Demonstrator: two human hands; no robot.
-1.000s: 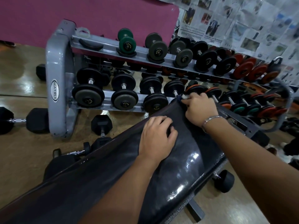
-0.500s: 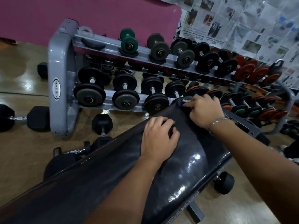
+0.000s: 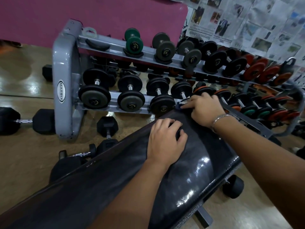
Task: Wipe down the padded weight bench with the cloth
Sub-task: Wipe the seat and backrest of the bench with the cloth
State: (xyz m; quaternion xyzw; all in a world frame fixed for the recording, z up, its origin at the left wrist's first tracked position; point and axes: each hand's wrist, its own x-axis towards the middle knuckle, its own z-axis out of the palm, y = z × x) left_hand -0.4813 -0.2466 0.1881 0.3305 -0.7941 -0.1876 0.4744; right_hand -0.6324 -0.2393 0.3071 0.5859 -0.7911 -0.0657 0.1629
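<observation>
A black padded weight bench [image 3: 194, 171] runs diagonally from the lower left to the centre right, its vinyl glossy with reflections. My left hand [image 3: 166, 141] lies palm down on the pad near its far end, fingers slightly curled, holding nothing. My right hand [image 3: 205, 108] presses a small blue and white cloth [image 3: 181, 103] against the bench's far tip; only a corner of the cloth peeks out past my fingers. A silver bracelet circles my right wrist.
A grey two-tier dumbbell rack [image 3: 66, 83] full of black, green and orange dumbbells stands just beyond the bench. Loose hex dumbbells [image 3: 107, 126] lie on the wooden floor to the left. A bench wheel [image 3: 233, 186] sits at the lower right. Newspaper covers the wall at the upper right.
My right hand has slid the cloth slightly along the bench's far tip, so more of the cloth shows. My left hand has stayed pressed on the pad.
</observation>
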